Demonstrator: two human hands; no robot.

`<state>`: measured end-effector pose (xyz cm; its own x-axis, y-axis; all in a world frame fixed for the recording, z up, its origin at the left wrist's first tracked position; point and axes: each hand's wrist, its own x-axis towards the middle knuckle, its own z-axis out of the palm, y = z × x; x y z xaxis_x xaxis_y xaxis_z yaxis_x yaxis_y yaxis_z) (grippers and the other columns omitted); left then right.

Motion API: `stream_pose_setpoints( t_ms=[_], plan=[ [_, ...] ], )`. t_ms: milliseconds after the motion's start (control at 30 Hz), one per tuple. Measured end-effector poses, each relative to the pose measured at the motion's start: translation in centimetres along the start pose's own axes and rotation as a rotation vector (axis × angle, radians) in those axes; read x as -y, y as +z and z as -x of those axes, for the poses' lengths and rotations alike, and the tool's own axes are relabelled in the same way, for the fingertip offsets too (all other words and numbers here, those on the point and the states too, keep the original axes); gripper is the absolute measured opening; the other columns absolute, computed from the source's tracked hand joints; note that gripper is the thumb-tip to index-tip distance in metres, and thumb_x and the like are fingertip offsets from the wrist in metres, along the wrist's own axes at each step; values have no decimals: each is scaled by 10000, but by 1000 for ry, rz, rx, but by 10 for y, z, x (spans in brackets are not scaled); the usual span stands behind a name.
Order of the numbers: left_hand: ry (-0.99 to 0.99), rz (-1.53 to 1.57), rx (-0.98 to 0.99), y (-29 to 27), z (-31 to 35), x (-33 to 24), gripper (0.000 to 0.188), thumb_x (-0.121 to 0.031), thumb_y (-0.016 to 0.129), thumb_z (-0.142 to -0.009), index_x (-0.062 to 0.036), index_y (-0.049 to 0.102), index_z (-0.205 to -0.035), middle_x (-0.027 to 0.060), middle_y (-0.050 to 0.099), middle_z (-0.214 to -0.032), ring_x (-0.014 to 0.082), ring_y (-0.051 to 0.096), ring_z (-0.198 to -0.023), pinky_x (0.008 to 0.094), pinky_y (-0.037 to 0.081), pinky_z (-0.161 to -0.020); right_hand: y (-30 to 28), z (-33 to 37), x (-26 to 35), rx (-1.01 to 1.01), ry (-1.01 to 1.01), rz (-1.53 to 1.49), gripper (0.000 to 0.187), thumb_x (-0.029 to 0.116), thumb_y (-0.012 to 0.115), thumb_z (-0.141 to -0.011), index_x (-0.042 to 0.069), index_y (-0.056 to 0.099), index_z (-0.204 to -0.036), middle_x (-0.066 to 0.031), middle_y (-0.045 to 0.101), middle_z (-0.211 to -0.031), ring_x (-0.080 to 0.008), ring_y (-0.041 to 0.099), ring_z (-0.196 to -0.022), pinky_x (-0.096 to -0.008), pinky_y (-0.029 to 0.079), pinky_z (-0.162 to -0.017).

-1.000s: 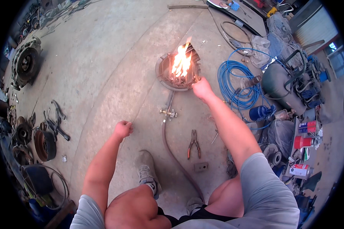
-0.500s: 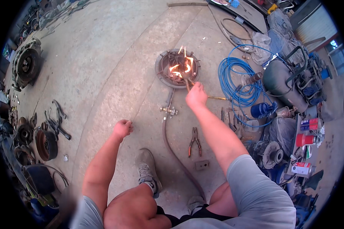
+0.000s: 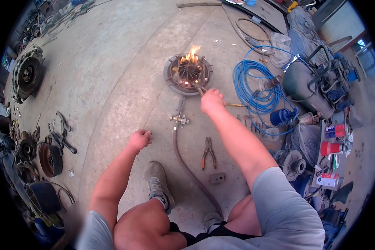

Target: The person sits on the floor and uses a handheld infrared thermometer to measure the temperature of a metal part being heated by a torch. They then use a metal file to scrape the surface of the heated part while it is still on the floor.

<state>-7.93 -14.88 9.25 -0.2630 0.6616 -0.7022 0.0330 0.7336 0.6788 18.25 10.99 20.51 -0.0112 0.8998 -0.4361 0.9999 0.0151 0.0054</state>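
A round iron gas burner (image 3: pixel 167 79) stands on the floor ahead, with a bladed metal wheel (image 3: pixel 189 71) on it. Flames (image 3: pixel 192 53) rise behind and above the wheel. My right hand (image 3: pixel 213 101) is closed round a tongs-like metal tool (image 3: pixel 201 90), whose far end reaches the burner's near rim. Whether its jaws grip anything there is too small to tell. My left hand (image 3: pixel 140 139) hangs over the floor, left of the brass valve (image 3: pixel 179 120), its fingers curled in and nothing visible in them.
A rubber hose (image 3: pixel 181 158) runs from the valve toward my feet. Pliers (image 3: pixel 208 153) and a metal block (image 3: pixel 217 178) lie on the floor. Right are a coiled blue hose (image 3: pixel 239 85), a compressor tank (image 3: pixel 302 87) and cans (image 3: pixel 330 148). Machine parts (image 3: pixel 28 75) line the left.
The flames have shifted from the wheel's near side to its far side, and the blades now show plainly. My right hand stays on the tool. My left hand has moved slightly right.
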Motion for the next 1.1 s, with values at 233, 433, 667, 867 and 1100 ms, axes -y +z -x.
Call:
stream_pose_setpoints(
  t_ms=[233, 433, 667, 867, 1100],
  plan=[
    [-10, 79, 2, 25, -10, -6, 289, -275, 593, -1085, -21, 682, -1192, 71, 733, -995, 164, 721, -797, 310, 578, -690, 39, 36, -26, 552, -16, -797, 481, 343, 585, -1087, -47, 583, -1369, -218, 684, -1218, -339, 719, -1022, -552, 633, -781],
    [14, 86, 2, 72, -28, -13, 357, -300, 649, -1066, 1, 643, -1258, 88, 727, -1028, 174, 717, -809, 315, 582, -690, 26, 80, -105, 758, -134, -587, 467, 366, 494, -1128, -83, 614, -1179, -146, 680, -954, -275, 705, -742, -459, 624, -609],
    [23, 110, -145, 78, -61, -20, 497, -356, 742, -1024, 30, 632, -1318, 104, 722, -1086, 189, 704, -872, 326, 586, -706, 91, 83, -176, 646, -51, -139, 516, 382, 456, -1129, -69, 706, -1102, -287, 725, -1022, -346, 751, -774, -501, 614, -686],
    [64, 97, -131, 73, -116, -12, 560, -396, 737, -1027, 54, 655, -1350, 51, 701, -862, 157, 656, -738, 316, 543, -662, 31, 127, -206, 357, -504, 21, 503, 422, 581, -1072, -36, 703, -1240, -287, 742, -1128, -455, 707, -1110, -527, 565, -964],
    [-4, 324, 103, 68, -174, -16, 349, -435, 623, -1089, -89, 657, -1125, 29, 650, -912, 150, 606, -757, 305, 525, -662, -187, 328, -310, -211, -358, -810, 318, 229, 697, -1056, 32, 696, -1306, -70, 757, -955, -125, 686, -811, -288, 553, -753]
  ],
)
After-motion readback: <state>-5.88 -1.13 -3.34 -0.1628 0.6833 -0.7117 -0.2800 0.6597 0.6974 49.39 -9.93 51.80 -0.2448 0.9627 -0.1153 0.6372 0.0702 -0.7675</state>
